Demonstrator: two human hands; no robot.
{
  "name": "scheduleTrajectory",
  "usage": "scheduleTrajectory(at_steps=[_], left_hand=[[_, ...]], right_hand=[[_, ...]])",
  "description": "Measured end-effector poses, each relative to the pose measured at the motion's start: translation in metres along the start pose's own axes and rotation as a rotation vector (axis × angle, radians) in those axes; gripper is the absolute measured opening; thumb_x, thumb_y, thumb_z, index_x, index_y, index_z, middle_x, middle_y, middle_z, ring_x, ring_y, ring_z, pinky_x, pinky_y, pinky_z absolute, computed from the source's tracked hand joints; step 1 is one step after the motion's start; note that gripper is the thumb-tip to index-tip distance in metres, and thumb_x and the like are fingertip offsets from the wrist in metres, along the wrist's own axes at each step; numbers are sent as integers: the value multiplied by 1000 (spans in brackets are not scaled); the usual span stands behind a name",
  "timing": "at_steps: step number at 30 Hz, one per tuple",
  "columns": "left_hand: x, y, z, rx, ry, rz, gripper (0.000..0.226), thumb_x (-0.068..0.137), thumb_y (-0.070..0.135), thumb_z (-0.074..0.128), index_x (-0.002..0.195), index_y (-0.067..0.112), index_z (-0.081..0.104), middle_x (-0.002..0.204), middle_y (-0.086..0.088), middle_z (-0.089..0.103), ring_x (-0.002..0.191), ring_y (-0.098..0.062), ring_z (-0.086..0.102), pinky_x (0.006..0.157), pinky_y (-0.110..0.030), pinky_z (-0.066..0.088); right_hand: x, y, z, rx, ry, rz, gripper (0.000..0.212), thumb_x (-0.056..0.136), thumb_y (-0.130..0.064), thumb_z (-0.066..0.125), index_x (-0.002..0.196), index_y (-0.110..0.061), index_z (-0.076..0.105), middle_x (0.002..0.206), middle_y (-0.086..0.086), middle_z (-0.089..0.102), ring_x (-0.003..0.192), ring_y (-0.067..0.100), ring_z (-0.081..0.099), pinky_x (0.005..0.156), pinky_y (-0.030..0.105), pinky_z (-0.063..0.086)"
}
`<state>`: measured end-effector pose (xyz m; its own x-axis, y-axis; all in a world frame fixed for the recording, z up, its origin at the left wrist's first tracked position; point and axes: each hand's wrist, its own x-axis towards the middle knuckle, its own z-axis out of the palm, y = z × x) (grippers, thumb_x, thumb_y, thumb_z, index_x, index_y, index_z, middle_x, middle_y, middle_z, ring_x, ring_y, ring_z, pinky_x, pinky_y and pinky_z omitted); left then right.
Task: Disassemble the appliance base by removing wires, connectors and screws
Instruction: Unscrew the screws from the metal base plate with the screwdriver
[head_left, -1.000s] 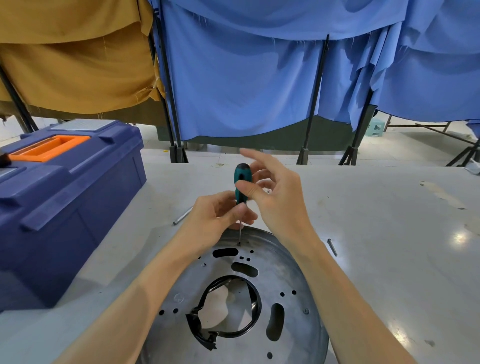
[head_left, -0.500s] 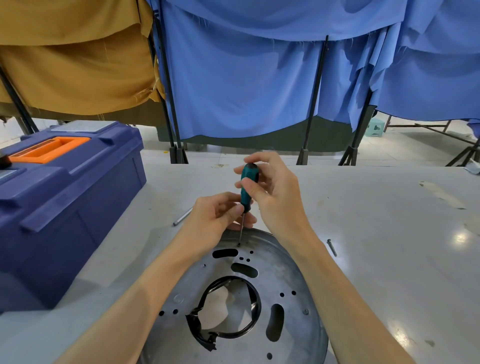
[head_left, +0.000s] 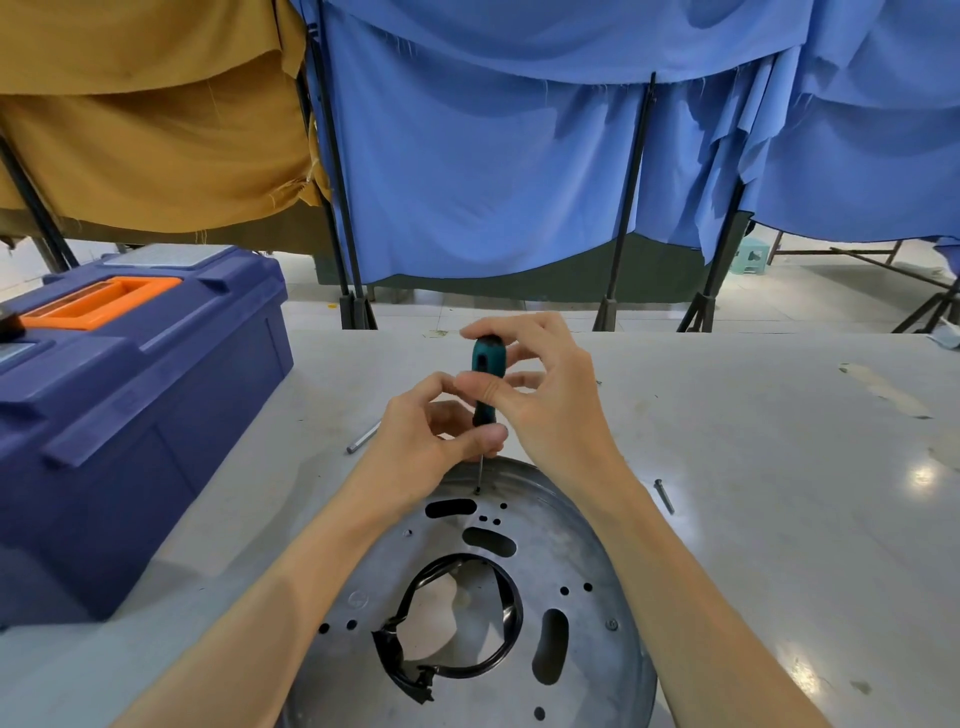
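Head view: the base (head_left: 576, 561), a perforated metal disc, lies flat on the table (head_left: 779, 467) directly before the person. The screwdriver (head_left: 487, 364) stands near upright, its tip on a screw (head_left: 477, 490) close to the far rim of the base.

Change: one second ago the right hand (head_left: 550, 415) was opened out with its fingers spread, and only the thumb and one fingertip touched the handle. Half a second ago the fingers closed on it. Now thumb and fingertips pinch the upper handle, with the index finger curled over the cap. The left hand (head_left: 415, 447) has kept its place. Its thumb and fingertips pinch the lower handle just above the shaft and steady it. The tip has not left the screw.

Meaning: this reads as one release-and-regrip cycle of turning, so the screw is probably being backed out in short twists. The screw head is too small to tell how far it has risen.

Status: a loose screw (head_left: 665, 496) lies on the table just right of the base. A short rod (head_left: 363, 438) lies to the left, near the toolbox (head_left: 130, 405). A black wire (head_left: 511, 618) loops through the centre opening of the base. What looks like a second screw (head_left: 612, 625) sits near the right rim. The task appears only partly done.
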<state>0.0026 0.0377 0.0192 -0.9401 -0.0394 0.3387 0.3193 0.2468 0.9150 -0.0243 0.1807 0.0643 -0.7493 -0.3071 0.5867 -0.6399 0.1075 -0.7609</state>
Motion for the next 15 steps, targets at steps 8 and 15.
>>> scheduleTrajectory(at_steps=[8, 15], left_hand=[[2, -5, 0, -70, 17, -23, 23, 82, 23, 70, 100, 10, 63, 80, -7, 74, 77, -23, 74, 71, -26, 58], [3, -7, 1, -142, -52, -47, 13, 94, 14, 55, 101, 13, 66, 84, -9, 75, 82, -27, 73, 76, -29, 58]], right_hand=[[0, -1, -1, 78, -9, 22, 27, 87, -11, 69, 108, -27, 65, 110, -2, 62, 99, 10, 63, 92, 31, 53], [2, 0, -5, 103, 36, 64, 38, 85, 2, 66, 115, -21, 64, 100, -3, 68, 93, 10, 65, 91, 32, 54]])
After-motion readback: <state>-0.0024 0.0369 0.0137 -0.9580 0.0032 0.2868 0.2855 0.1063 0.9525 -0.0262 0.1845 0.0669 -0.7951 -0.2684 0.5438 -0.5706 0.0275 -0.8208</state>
